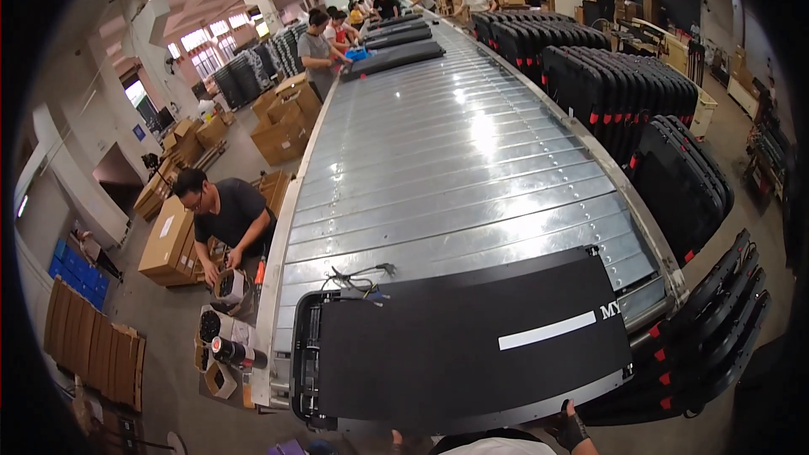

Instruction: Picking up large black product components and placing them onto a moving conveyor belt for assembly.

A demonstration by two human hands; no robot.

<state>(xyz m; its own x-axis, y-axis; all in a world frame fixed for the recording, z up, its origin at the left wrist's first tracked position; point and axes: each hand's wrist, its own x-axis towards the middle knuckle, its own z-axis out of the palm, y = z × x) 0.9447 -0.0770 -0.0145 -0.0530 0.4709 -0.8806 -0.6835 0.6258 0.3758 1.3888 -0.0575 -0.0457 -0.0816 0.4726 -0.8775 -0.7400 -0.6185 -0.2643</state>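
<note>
Item: flat black panel [472, 345], lying at the near end of the metal slat conveyor [455, 160], directly ahead of your fingertips and crossing the belt from side to side. Your right hand [571, 430], in a dark glove, sits at the panel's near edge toward its right corner; the fingers [566, 414] curl up against that edge, though you cannot tell whether they grip it or only rest there. Your left hand is out of view, so its state is unknown. Fittings: a white stripe [546, 330] just beyond your fingers; loose wires [358, 280] at the far left corner, well away from them. Stock: upright black panels [674, 177] racked to the right of your hand. A seated person [223, 219] works among cardboard boxes [168, 240] far left. Step, judged: positioning the panel on the belt. The next move calls for a firm hold on the edge and a level push, wires kept free.
</note>
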